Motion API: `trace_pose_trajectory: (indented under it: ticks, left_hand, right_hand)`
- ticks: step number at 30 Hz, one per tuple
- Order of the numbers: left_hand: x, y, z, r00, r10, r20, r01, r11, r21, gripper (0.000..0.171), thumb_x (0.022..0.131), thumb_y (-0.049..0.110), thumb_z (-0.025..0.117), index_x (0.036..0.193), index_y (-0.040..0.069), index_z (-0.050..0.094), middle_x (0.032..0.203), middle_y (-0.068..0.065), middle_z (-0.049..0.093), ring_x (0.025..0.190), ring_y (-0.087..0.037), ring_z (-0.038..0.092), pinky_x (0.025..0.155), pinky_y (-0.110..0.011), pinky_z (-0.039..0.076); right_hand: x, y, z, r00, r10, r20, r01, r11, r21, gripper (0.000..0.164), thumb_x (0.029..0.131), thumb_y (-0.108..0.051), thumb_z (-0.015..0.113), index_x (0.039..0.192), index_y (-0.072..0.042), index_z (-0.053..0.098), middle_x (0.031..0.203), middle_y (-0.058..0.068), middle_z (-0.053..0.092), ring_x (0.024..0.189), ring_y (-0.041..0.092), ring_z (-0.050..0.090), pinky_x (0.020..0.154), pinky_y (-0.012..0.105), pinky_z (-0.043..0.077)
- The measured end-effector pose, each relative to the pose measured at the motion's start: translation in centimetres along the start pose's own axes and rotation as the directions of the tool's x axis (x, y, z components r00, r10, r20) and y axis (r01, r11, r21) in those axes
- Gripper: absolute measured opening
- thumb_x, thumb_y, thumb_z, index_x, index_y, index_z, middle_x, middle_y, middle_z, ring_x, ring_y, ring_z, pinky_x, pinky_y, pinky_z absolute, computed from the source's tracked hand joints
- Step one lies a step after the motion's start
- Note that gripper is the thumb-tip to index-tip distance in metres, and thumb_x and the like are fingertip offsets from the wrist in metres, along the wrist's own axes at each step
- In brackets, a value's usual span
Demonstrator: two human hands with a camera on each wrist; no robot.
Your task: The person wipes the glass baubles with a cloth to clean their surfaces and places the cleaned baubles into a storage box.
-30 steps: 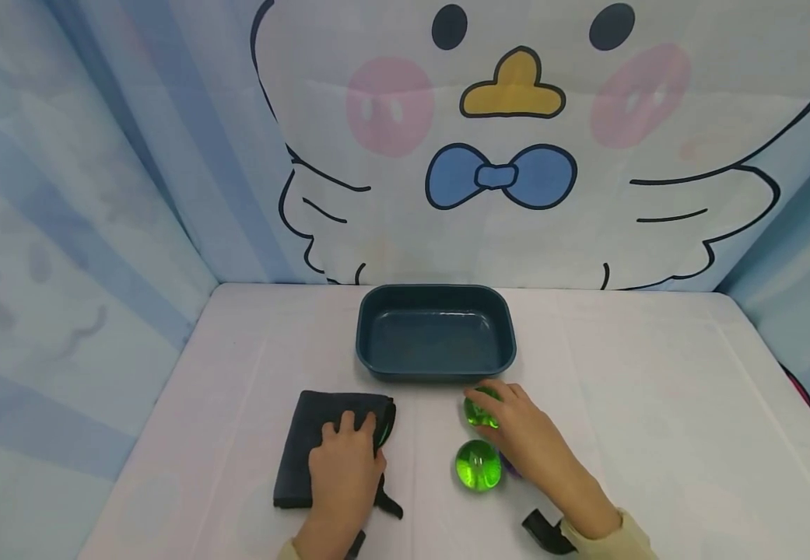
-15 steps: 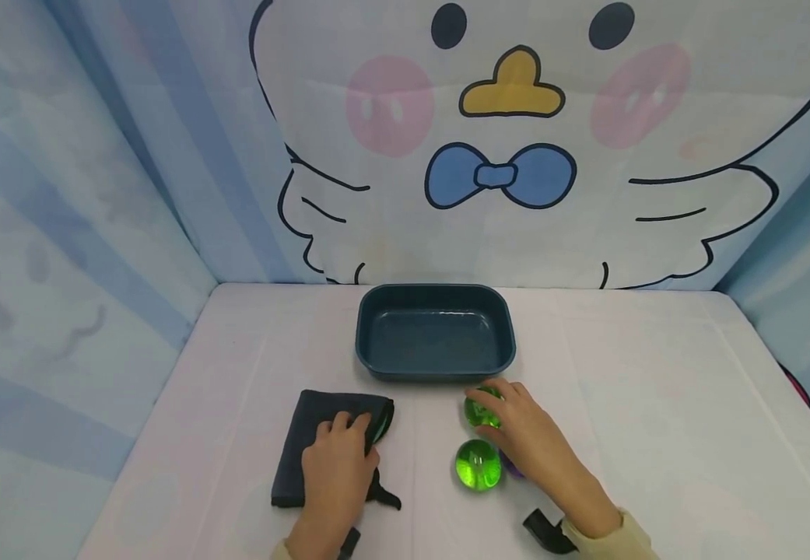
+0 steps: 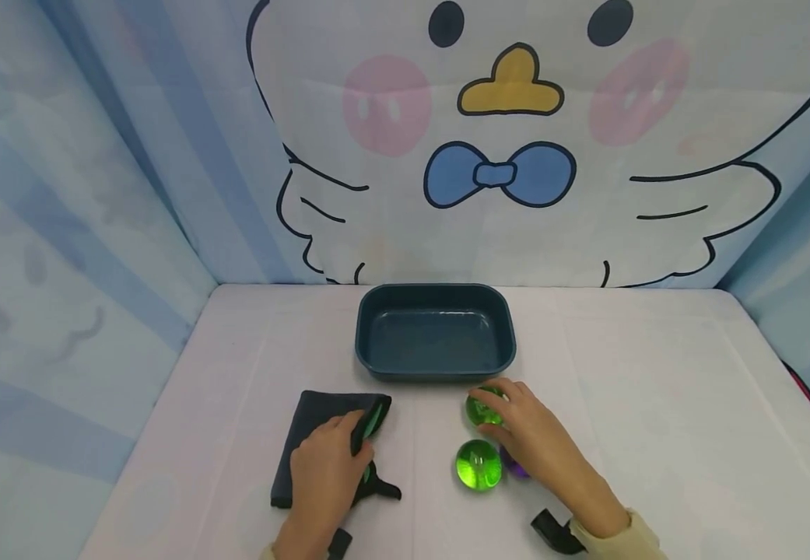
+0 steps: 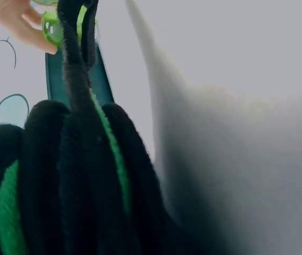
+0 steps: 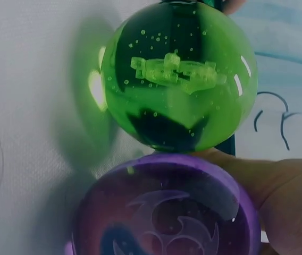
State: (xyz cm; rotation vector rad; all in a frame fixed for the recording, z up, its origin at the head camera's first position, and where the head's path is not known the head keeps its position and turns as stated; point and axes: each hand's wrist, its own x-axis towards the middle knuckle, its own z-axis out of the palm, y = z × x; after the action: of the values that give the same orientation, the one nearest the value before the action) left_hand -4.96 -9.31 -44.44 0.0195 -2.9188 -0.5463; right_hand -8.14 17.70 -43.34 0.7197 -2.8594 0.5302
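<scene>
My left hand [image 3: 331, 467] pinches the edge of a dark folded cloth pouch [image 3: 317, 406] between thumb and fingers. Bright green lining shows at that edge, and a black tab sticks out to its right. The left wrist view is filled by the pouch's black plush folds [image 4: 87, 159]. With thumb and fingertips, my right hand [image 3: 527, 428] grips a clear green ball [image 3: 482, 408] resting on the table. A second green ball [image 3: 478, 465], with a small figure inside, lies just nearer. Beside it sits a purple ball [image 5: 161, 212], partly under my right hand in the head view.
A dark teal rectangular dish [image 3: 436, 375] stands at the back middle of the white table [image 3: 643, 389], right behind the gripped ball. Black straps [image 3: 557, 533] show at both wrists. A printed cartoon curtain [image 3: 503, 233] hangs behind the table, with more curtain at both sides.
My left hand has moved slightly left, lifting and turning up the pouch edge, so more green lining shows. The right hand stays on its green ball; more of the purple ball is visible.
</scene>
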Motion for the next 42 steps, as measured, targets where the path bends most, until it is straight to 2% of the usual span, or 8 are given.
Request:
trace_pose_trajectory:
  ticks: [3, 6, 10, 14, 18, 25, 32, 42]
  left_hand:
    - [0.1, -0.3, 0.0, 1.000, 0.013, -0.022, -0.014, 1.000, -0.027, 0.036, 0.077, 0.017, 0.082, 0.112, 0.011, 0.074, 0.097, -0.009, 0.076, 0.067, -0.018, 0.070, 0.052, -0.034, 0.055]
    - [0.1, -0.5, -0.1, 0.999, 0.013, -0.029, -0.014, 0.999, -0.043, 0.035, 0.077, 0.016, 0.081, 0.111, 0.010, 0.073, 0.092, -0.009, 0.077, 0.053, -0.008, 0.057, 0.044, -0.026, 0.045]
    - [0.0, -0.7, -0.1, 1.000, 0.009, -0.022, -0.010, 0.998, -0.057, 0.035, 0.078, 0.017, 0.080, 0.112, 0.012, 0.073, 0.090, -0.008, 0.077, 0.048, -0.004, 0.044, 0.041, -0.021, 0.033]
    - [-0.2, -1.2, -0.4, 0.999, -0.014, -0.037, 0.010, 0.995, -0.096, 0.035, 0.078, 0.016, 0.080, 0.112, 0.013, 0.074, 0.088, -0.008, 0.076, 0.048, -0.004, 0.042, 0.041, -0.021, 0.029]
    - [-0.3, -1.5, -0.8, 0.997, -0.030, -0.064, 0.021, 0.990, -0.141, 0.034, 0.076, 0.013, 0.079, 0.110, 0.012, 0.074, 0.088, -0.008, 0.076, 0.050, -0.005, 0.047, 0.042, -0.020, 0.033]
    - [-0.1, -1.1, -1.2, 0.994, -0.014, -0.110, -0.005, 0.985, -0.174, 0.034, 0.077, 0.010, 0.080, 0.110, 0.009, 0.073, 0.093, -0.011, 0.077, 0.067, -0.017, 0.070, 0.052, -0.029, 0.053]
    - [-0.1, -0.4, -1.5, 0.992, -0.027, -0.126, -0.001, 0.975, -0.221, 0.033, 0.077, 0.010, 0.079, 0.109, 0.010, 0.074, 0.090, -0.009, 0.077, 0.066, -0.016, 0.070, 0.054, -0.029, 0.053]
    - [0.1, 0.5, -1.7, 0.985, -0.016, -0.172, -0.042, 0.944, -0.326, 0.033, 0.077, 0.007, 0.079, 0.110, 0.009, 0.073, 0.094, -0.008, 0.077, 0.083, -0.021, 0.075, 0.067, -0.036, 0.062]
  right_hand:
    - [-0.2, 0.2, 0.2, 0.999, -0.037, -0.035, 0.036, 0.999, -0.019, 0.053, 0.071, -0.011, 0.088, 0.120, -0.012, 0.069, 0.121, 0.009, 0.063, 0.108, 0.025, 0.061, 0.083, 0.036, 0.058]
    - [-0.3, 0.2, 0.4, 0.996, -0.064, -0.061, 0.062, 0.998, -0.030, 0.054, 0.069, -0.010, 0.089, 0.119, -0.014, 0.069, 0.121, 0.009, 0.063, 0.107, 0.025, 0.062, 0.081, 0.035, 0.059]
    - [-0.3, 0.0, 0.4, 0.993, -0.081, -0.091, 0.078, 0.996, -0.039, 0.055, 0.069, -0.010, 0.090, 0.120, -0.015, 0.069, 0.122, 0.009, 0.063, 0.109, 0.025, 0.062, 0.082, 0.035, 0.059]
    - [-0.4, -0.2, 0.1, 0.989, -0.095, -0.112, 0.093, 0.995, -0.019, 0.056, 0.070, -0.013, 0.089, 0.122, -0.016, 0.068, 0.124, 0.009, 0.063, 0.112, 0.025, 0.061, 0.085, 0.036, 0.059]
    - [-0.5, -0.5, -0.3, 0.983, -0.118, -0.144, 0.120, 0.993, 0.010, 0.057, 0.072, -0.015, 0.088, 0.125, -0.015, 0.068, 0.126, 0.010, 0.062, 0.115, 0.027, 0.060, 0.086, 0.038, 0.059]
    - [-0.6, -0.6, -0.7, 0.965, -0.151, -0.213, 0.165, 0.985, 0.050, 0.057, 0.074, -0.013, 0.087, 0.126, -0.012, 0.067, 0.127, 0.011, 0.062, 0.118, 0.027, 0.059, 0.087, 0.039, 0.058]
    - [-0.8, -0.9, -0.7, 0.960, -0.173, -0.218, 0.198, 0.976, 0.095, 0.059, 0.075, -0.013, 0.086, 0.130, -0.013, 0.065, 0.131, 0.009, 0.060, 0.120, 0.026, 0.058, 0.089, 0.041, 0.058]
    - [-0.5, -1.8, -0.9, 0.962, -0.163, -0.219, 0.203, 0.964, 0.173, 0.062, 0.076, -0.013, 0.085, 0.134, -0.013, 0.062, 0.134, 0.008, 0.058, 0.124, 0.023, 0.055, 0.090, 0.041, 0.057]
